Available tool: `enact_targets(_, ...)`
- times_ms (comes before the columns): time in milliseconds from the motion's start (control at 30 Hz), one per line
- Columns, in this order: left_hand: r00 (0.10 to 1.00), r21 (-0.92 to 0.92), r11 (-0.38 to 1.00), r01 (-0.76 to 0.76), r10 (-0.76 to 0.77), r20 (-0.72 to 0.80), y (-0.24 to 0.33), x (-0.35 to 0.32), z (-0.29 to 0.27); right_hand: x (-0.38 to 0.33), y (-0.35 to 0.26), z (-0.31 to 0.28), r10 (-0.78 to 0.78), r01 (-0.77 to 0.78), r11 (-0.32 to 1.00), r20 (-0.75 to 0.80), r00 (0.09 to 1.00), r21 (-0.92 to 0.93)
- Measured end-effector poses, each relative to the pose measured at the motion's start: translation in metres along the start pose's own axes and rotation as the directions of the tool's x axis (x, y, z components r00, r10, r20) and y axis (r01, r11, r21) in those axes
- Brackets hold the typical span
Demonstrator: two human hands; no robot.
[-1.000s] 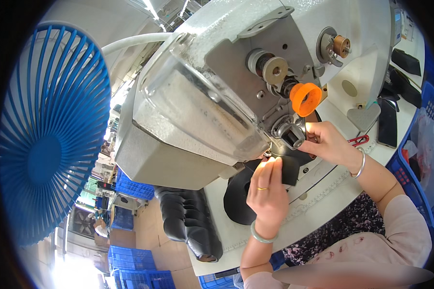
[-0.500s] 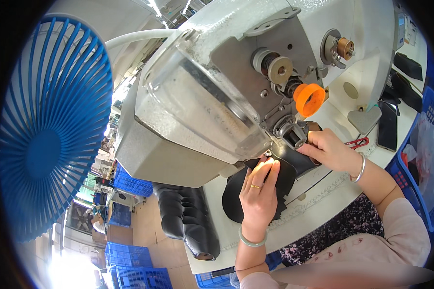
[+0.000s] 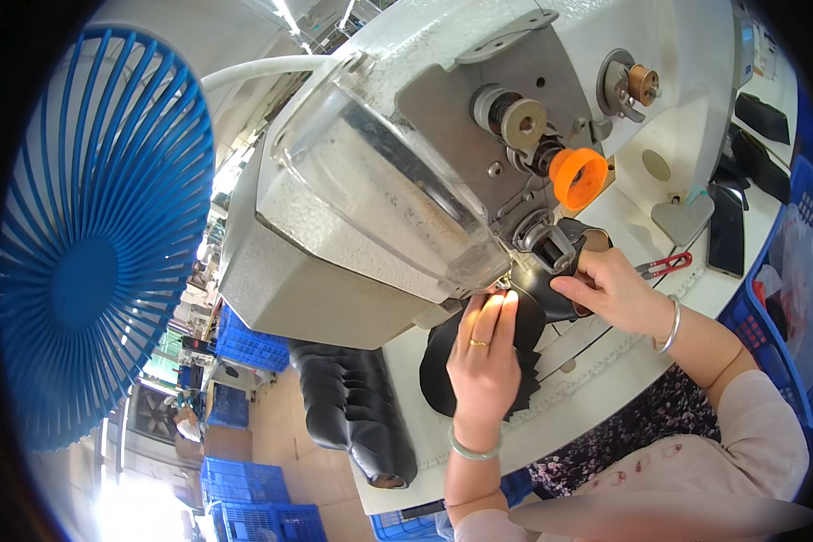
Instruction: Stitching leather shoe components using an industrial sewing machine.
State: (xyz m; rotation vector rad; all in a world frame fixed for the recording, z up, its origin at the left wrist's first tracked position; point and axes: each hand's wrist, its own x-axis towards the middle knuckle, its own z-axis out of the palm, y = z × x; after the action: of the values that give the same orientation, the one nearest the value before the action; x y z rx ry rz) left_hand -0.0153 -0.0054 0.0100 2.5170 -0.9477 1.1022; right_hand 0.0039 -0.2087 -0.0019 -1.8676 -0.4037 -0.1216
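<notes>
Under the needle area (image 3: 503, 282) of a large sewing machine (image 3: 343, 280) lies a black leather-like piece (image 3: 439, 366) with a rounded left side and a notched edge. My left hand (image 3: 484, 366) rests on it with fingers stretched flat and close together, the tips beside the presser foot. A small light shines on those fingertips. On the right of the needle, my right hand (image 3: 616, 287) grips the curved-up part of the black piece, thumb in front and fingers behind, partly hidden. The machine head covers the far part of the piece.
A row of stacked black pieces (image 3: 348, 406) sits at the table's left edge. Red-handled thread snips (image 3: 668, 264), a phone (image 3: 726, 230) and a grey pad (image 3: 683, 222) lie at right. A blue basket (image 3: 741, 330) stands beside the table, and a blue fan (image 3: 86, 280) at far left.
The black piece has turned and shifted slightly under the needle. My left fingers have straightened and lie flatter; my right thumb has moved a little down, showing more of the snips.
</notes>
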Motion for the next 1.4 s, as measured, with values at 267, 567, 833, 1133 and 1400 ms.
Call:
enact_targets(267,0.921,-0.543,0.76,0.358,-0.384,0.07,0.008,-0.003,-0.006,-0.001,0.013,0.003,-0.225,0.231,0.966,0.065,0.972,-0.117)
enact_targets(567,0.997,-0.254,0.964,0.073,-0.075,0.0,0.007,-0.002,-0.002,0.001,0.012,0.008,-0.183,0.183,0.983,0.028,0.983,-0.006)
enact_targets(833,1.0,-0.287,0.958,0.002,-0.011,-0.029,-0.014,0.0,0.002,0.001,0.003,0.021,-0.186,0.183,0.982,-0.086,0.979,-0.042)
enact_targets(1133,0.998,-0.342,0.938,-0.054,0.037,-0.055,-0.021,-0.001,0.002,0.003,-0.003,0.023,-0.179,0.173,0.983,-0.111,0.978,-0.069)
enact_targets(1400,0.997,-0.387,0.92,-0.057,0.033,-0.07,-0.024,0.0,0.004,0.006,-0.001,0.029,-0.18,0.165,0.982,-0.189,0.965,-0.093)
